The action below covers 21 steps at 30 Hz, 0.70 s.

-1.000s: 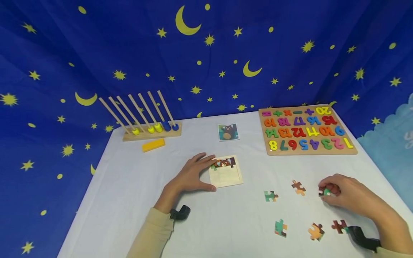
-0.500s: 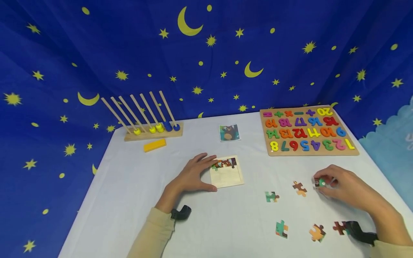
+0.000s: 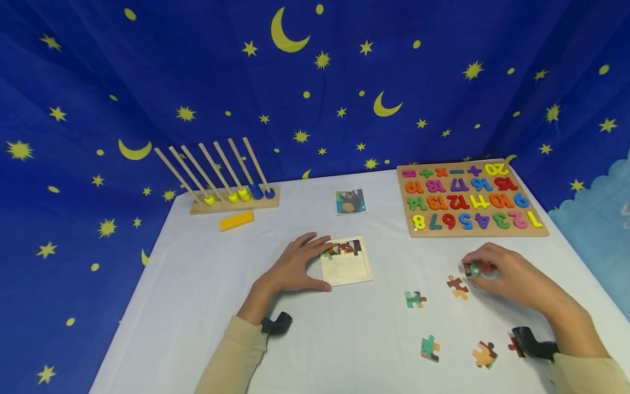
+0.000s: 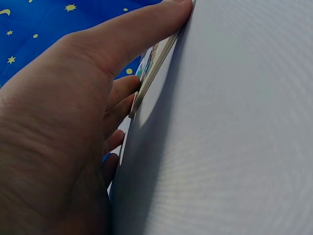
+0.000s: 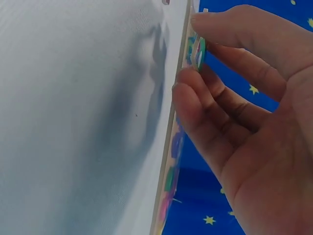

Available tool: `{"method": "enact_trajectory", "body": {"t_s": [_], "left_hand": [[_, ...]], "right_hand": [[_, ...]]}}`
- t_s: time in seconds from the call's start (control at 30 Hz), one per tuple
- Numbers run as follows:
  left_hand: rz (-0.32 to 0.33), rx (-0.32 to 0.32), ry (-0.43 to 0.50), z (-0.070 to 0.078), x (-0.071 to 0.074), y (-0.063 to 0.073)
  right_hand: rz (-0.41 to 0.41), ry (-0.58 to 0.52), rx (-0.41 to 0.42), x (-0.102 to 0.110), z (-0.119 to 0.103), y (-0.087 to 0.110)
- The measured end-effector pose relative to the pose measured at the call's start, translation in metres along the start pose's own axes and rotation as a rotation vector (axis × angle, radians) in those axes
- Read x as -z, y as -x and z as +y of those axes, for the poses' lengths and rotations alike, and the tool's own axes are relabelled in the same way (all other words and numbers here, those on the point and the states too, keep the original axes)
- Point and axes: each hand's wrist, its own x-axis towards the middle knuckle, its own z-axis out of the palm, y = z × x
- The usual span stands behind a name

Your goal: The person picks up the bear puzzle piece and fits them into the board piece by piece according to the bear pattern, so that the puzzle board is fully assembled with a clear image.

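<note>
My right hand [image 3: 514,278] pinches a green-and-brown jigsaw piece [image 3: 471,270] between thumb and fingers, above the table beside a loose brown-and-orange piece [image 3: 458,287]. In the right wrist view the piece [image 5: 199,55] is seen edge-on between the fingertips. My left hand [image 3: 294,268] rests at the left side of a square wooden puzzle tray [image 3: 346,271], fingers spread, thumb at its near corner and fingertips over its far left corner. Along the tray's far side, fitted pieces show a bear's face [image 3: 343,248]; the rest is bare wood.
More loose pieces lie on the right: a green one [image 3: 415,299], a green-orange one [image 3: 430,348], an orange-brown one [image 3: 484,354]. Another is partly hidden under the right wrist camera [image 3: 534,345]. Behind stand a bear picture card [image 3: 351,202], number board [image 3: 403,210], bead rack [image 3: 197,208] and yellow block [image 3: 237,220].
My right hand has lifted the green-and-brown piece and carried it leftward and away from me, to beside the brown-and-orange piece. My left hand stays at the tray.
</note>
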Motion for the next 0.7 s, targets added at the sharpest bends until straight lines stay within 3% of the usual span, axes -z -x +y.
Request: {"method": "enact_trajectory", "body": {"t_s": [0.27,0.7], "left_hand": [[0.002,0.004,-0.008,-0.001,-0.001,-0.001],[-0.009,0.013,-0.014,-0.001,-0.001,-0.002]], "right_hand": [[-0.055,0.009,-0.025,-0.005,0.003,-0.002],[-0.1,-0.009,-0.093,-0.001,0.011,0.013]]}}
